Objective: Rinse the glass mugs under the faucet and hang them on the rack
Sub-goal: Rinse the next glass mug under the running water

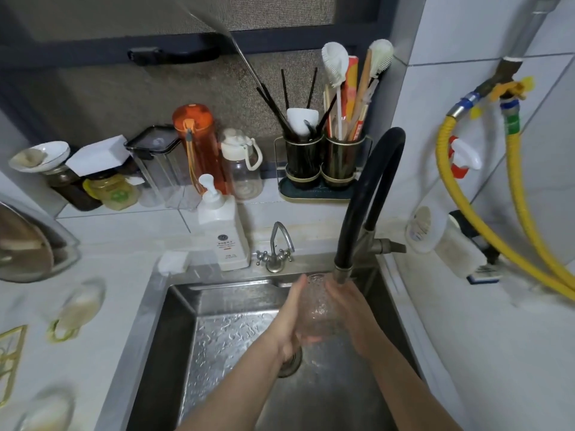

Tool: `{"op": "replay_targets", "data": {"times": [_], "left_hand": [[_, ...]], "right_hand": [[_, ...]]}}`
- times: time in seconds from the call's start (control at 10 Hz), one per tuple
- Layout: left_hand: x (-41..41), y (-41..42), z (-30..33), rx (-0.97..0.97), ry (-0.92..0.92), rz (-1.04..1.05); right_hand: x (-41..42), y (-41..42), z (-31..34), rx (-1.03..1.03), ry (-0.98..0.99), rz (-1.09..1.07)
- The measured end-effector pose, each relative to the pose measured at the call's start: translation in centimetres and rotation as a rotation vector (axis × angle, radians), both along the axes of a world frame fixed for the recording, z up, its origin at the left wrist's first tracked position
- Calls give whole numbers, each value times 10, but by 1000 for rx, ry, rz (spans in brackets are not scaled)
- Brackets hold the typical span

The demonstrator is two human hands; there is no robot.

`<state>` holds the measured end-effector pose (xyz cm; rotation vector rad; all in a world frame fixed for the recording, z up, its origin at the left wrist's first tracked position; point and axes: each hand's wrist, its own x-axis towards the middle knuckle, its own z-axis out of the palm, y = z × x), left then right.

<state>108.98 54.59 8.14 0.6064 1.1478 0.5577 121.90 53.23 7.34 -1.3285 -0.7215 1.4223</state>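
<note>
Glass mug [314, 309] half-hidden between hands [323, 318]

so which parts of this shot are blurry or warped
Head view: the mugs on the left counter are smeared by motion blur; the glass mug between the left hand and right hand is soft; wide-angle distortion bends the tiled wall at right.

— What colours stand out at the upper left of the frame?
— A tall orange plastic bottle [195, 141] and a white pump soap bottle [222, 231].
— And at the right?
— Ribbed yellow hoses [516, 194], a curved black faucet hose [364, 194], over a grey steel sink [174, 309] with a dimpled floor.
</note>
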Motion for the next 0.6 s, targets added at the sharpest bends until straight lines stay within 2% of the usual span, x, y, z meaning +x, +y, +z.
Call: {"op": "replay_targets", "data": {"times": [0.1,0.2,0.3,0.4,0.5,0.6], "left_hand": [[9,0,0,60,151,-54],[22,0,-4,234,259,-24],[32,-4,0,313,294,-47],[32,9,1,293,273,-20],[29,9,5,307,214,-73],[18,-7,-7,380,104,-93]], "right_hand": [[6,0,-5,-71,-98,-37],[12,-3,-9,-60,-101,-76],[13,-9,-2,-10,-49,-65],[13,-20,-6,80,-202,64],[11,-20,-8,134,-293,23],[9,-12,-2,59,-161,-20]]}}
